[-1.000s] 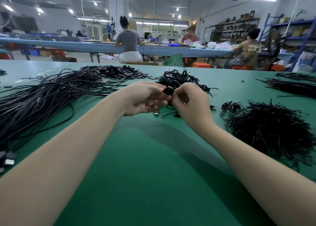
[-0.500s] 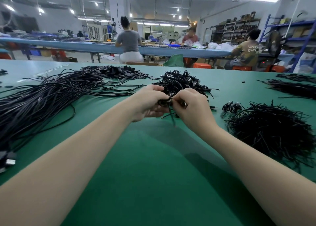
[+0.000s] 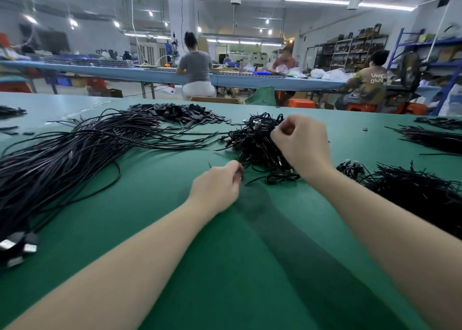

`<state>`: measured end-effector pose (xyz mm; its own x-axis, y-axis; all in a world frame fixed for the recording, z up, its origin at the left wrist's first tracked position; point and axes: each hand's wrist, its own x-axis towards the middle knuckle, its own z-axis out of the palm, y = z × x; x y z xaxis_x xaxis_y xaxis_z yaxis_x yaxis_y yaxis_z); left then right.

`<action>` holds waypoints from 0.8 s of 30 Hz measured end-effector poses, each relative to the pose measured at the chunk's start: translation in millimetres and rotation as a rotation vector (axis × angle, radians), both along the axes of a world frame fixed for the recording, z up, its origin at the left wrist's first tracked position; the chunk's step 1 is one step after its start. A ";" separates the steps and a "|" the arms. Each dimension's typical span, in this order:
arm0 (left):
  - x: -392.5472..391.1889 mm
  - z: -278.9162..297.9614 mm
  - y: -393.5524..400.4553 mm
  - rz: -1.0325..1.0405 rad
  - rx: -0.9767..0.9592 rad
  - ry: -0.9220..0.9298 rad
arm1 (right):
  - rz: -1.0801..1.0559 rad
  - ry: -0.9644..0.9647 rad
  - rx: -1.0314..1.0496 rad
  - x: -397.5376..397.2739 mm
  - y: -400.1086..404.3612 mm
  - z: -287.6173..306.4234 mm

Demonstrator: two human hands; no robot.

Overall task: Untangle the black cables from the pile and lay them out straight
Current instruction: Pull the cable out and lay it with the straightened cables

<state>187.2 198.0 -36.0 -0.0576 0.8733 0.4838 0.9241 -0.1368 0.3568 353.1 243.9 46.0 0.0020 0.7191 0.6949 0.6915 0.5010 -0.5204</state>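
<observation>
Green counter (image 3: 150,229) carries everything. Biggest item: laid-out black cables (image 3: 62,159) fanned along your left, connector ends near the counter's front edge. Right side, a heap of short black strands (image 3: 420,192); can't tell what they are. Centre, just past your hands, the tangled pile (image 3: 252,144), coiled cables knotted together.

Handling judgement: cables look light, limp and thin, with a smooth jacket that's probably slippery. They'll snag on each other, so yanking drags the whole pile. Take hold near a connector end or a free loop, then feed it out slowly.

Right hand (image 3: 300,147) sits over the pile's right side, fingers curled; can't tell whether that grip holds a strand. Left hand (image 3: 217,187) is nearer you, fingers curled at a thin cable end (image 3: 257,178) trailing off the pile's near edge; looks pinched.
</observation>
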 end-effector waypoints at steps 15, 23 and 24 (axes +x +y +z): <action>-4.4 3.0 0.7 0.141 -0.229 0.247 | -0.070 -0.366 -0.509 -33.0 -25.4 -85.4; -160.1 69.5 -50.5 0.761 -0.436 0.668 | -0.032 -0.373 -0.438 -32.4 -24.9 -86.1; -180.5 71.9 -59.9 0.832 -0.529 0.642 | -0.027 -0.347 -0.441 -31.6 -24.1 -85.8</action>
<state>6.7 138.1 35.8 -0.5825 0.7825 0.2202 0.6898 0.6191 -0.3754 321.5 219.7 -39.8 -0.1506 0.9446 0.2918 0.8691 0.2672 -0.4163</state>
